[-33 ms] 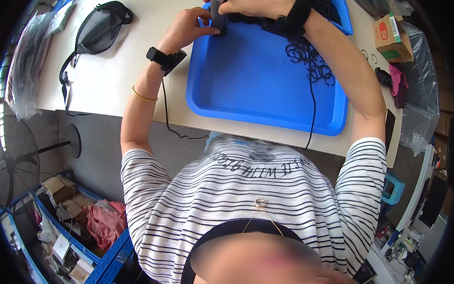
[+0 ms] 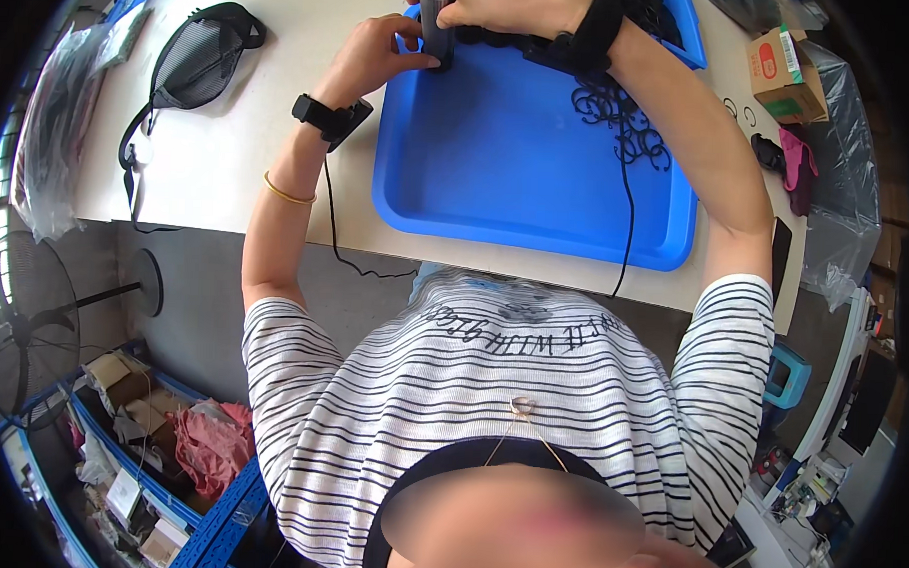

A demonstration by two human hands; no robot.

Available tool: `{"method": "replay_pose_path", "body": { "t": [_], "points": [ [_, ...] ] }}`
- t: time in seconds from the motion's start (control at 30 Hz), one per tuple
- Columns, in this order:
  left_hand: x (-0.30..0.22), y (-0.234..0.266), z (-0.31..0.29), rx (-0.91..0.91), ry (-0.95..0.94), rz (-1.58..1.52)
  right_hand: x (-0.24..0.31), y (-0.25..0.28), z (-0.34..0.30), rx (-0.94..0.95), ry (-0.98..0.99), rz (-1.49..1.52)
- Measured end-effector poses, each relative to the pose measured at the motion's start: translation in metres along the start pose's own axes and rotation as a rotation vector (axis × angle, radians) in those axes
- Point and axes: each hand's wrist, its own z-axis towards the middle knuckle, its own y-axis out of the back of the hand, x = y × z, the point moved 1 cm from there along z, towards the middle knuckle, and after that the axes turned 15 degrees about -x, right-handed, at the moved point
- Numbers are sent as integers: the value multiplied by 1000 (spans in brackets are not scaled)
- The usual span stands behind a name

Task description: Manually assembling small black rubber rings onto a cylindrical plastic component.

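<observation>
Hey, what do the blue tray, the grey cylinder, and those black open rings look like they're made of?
Blue tray: probably moulded plastic, smooth and satin, given its even colour and rounded corners.
Grey cylinder: perhaps metal, given its smooth grey side, though painted plastic is possible.
Black open rings: dark finish; metal or plastic, too small to tell.

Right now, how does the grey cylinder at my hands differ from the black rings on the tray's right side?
The grey cylinder stands roughly upright; the black rings lie overlapping in the blue tray. The cylinder is one thick piece; the rings are many thin, open curves. Your left hand and right hand touch the cylinder; those rings lie loose. Both are rounded.
</observation>
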Motion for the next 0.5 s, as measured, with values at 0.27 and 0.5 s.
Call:
{"method": "replay_pose_path", "body": {
  "t": [0.27,0.5],
  "points": [
    [-4,3,0,9,-4,11,-5,-9,2,-47,45,-45],
    [1,2,-4,-24,-40,-7,-6,-9,3,-46,59,-46]
  ]
}}
